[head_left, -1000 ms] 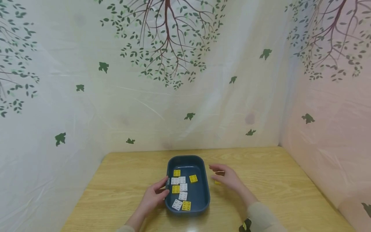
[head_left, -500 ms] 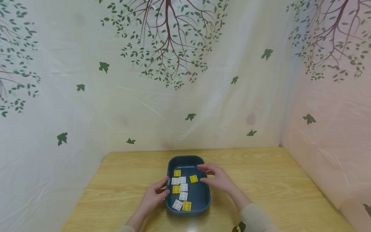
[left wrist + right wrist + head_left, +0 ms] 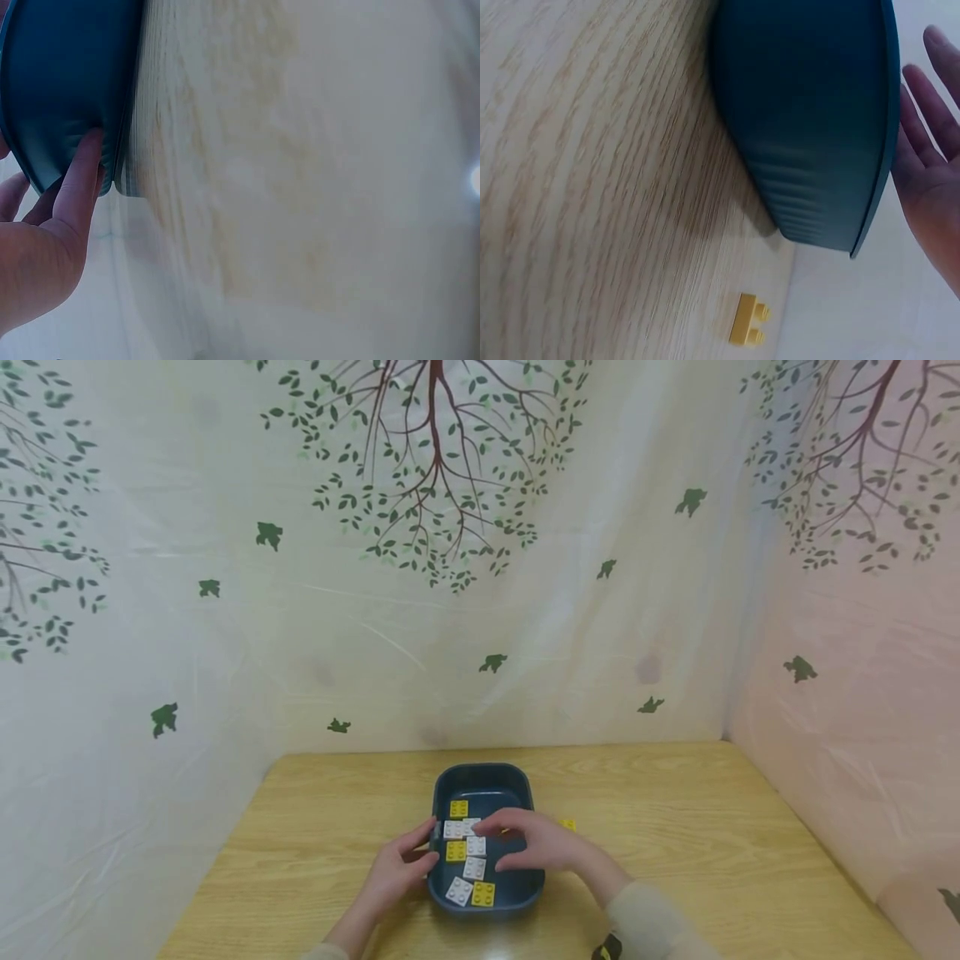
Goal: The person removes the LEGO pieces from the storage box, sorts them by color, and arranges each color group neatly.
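Observation:
A dark blue tray holds several white toy bricks and several yellow toy bricks, mostly along its left half. At the tray's left side, my left hand grips the rim; in the left wrist view a finger presses the outer wall. My right hand hovers over the tray's right half with thumb and fingers apart and nothing between them. Its fingertips point toward the white bricks, and it hides part of the tray floor. The right wrist view shows that hand above the rim, fingers extended.
On the wooden table, a single yellow brick lies just right of the tray, behind my right wrist. Pale sheets printed with trees and birds rise at the table's back and sides.
My right hand has moved left from beside the tray to over it, now covering the yellow brick on the tray's right side. My left hand and the tray stay put.

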The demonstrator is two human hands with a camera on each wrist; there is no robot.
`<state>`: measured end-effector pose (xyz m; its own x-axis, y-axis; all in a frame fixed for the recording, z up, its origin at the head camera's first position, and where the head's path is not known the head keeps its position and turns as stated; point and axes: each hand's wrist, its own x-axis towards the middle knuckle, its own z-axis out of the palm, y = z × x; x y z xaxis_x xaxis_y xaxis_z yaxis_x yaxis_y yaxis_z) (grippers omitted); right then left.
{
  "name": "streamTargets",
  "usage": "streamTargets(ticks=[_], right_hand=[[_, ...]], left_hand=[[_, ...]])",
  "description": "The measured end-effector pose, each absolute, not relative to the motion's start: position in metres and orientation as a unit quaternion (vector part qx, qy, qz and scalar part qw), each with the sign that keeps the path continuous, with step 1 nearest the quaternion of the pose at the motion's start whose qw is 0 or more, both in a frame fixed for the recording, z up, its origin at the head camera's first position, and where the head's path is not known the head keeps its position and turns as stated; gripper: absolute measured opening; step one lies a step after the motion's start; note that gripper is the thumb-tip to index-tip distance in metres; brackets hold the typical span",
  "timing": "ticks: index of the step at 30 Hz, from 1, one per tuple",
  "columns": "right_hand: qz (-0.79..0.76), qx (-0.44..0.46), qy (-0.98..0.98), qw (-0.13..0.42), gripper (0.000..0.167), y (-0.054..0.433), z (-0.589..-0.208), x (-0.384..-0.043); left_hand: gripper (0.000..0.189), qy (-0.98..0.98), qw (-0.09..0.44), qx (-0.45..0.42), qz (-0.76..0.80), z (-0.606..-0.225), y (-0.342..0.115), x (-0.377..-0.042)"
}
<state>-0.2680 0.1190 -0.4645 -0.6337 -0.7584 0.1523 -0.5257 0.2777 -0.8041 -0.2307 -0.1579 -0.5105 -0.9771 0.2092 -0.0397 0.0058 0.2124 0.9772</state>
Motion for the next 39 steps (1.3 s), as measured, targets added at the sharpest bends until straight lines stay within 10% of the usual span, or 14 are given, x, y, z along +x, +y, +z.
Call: streamTargets(ticks=[39], right_hand=[[-0.258,-0.469,0.789,0.302,0.039,0.088,-0.475,-0.286]], left_hand=[[0.058,0.780,0.082,0.067,0.617,-0.512,-0.158,-0.229]])
